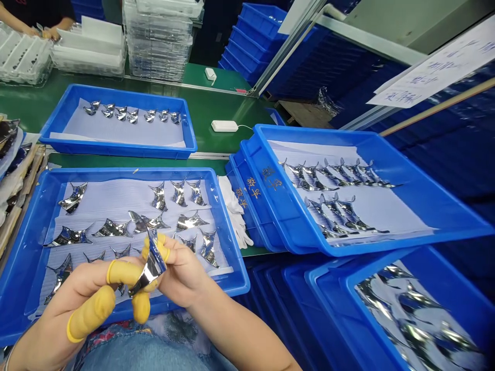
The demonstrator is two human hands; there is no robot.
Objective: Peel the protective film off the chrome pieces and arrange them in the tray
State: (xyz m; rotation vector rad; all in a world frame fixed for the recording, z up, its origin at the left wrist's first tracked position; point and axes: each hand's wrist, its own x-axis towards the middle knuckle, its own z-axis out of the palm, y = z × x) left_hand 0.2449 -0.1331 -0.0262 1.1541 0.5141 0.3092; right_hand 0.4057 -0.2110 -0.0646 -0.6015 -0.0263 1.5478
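A curved, mirror-shiny metal piece (152,265) with pointed ends is raised over the near blue tray. My right hand (185,270) pinches it by its right side, yellow finger cots on the fingertips. From the left, my left hand (93,288) has its curled, yellow-covered fingers against the piece's lower part, while its thumb stands away from it. The fingers partly hide behind the piece. Below, the near blue tray (232,257) is lined with white paper and holds rows of similar shiny pieces, such as one pointed piece (209,247) at the right.
Beyond lies another blue tray (189,129) with small shiny parts. Stacked blue trays (328,242) stand at the right, with a lower tray (351,273) of shiny pieces. White gloves (234,211) lie between. Clear plastic trays (160,46) and a person's hands (50,33) are behind.
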